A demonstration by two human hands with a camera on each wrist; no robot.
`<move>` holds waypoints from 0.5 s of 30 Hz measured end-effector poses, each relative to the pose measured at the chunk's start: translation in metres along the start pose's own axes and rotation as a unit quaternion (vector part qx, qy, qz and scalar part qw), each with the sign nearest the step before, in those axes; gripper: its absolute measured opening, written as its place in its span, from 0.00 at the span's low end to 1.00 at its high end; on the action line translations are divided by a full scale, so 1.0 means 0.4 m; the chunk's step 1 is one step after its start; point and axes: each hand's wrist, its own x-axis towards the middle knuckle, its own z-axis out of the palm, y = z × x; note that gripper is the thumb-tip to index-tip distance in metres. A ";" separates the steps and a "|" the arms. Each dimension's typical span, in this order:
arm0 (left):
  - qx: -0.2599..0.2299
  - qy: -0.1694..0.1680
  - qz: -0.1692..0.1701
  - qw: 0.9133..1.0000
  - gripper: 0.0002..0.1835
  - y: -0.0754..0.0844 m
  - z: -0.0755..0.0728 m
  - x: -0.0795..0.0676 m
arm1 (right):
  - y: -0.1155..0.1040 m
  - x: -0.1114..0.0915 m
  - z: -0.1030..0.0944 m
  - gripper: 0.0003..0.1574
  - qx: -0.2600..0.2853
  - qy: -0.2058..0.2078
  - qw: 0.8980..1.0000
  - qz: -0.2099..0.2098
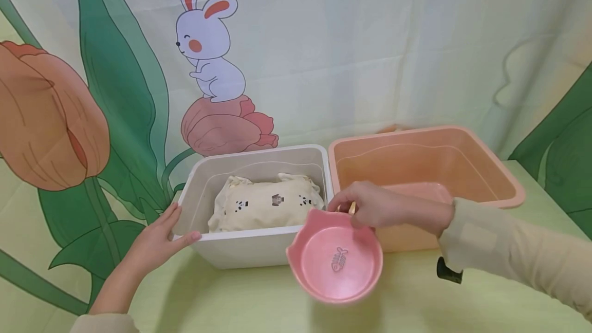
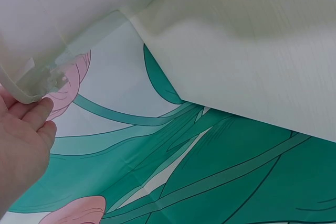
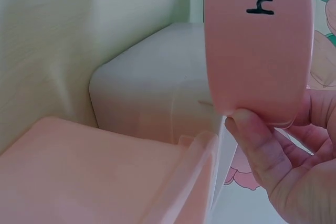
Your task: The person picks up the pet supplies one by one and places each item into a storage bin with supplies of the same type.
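Note:
My right hand pinches the rim of a pink cat-eared bowl, tilted so its inside with a fish-bone mark faces me. Dark lettering shows on the bowl's side in the right wrist view. The bowl hangs in front of the two bins, above the table. My left hand rests on the near left corner of a white bin, its thumb along the front rim. Inside that bin lies a cream cloth bundle printed with small animal faces.
A peach bin stands right beside the white one, with a pink item inside, partly hidden by my right arm. Both bins sit on a pale green table. Behind hangs a printed curtain with a rabbit and tulips.

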 end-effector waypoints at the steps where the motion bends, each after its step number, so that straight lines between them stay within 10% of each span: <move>1: 0.001 0.000 0.000 1.000 0.47 0.000 0.000 0.000 | -0.001 0.000 -0.002 0.26 0.000 0.001 1.000 0.001; 15: 0.000 0.000 -0.002 1.000 0.47 0.000 0.000 0.000 | 0.004 0.007 -0.036 0.26 -0.002 0.016 1.000 0.004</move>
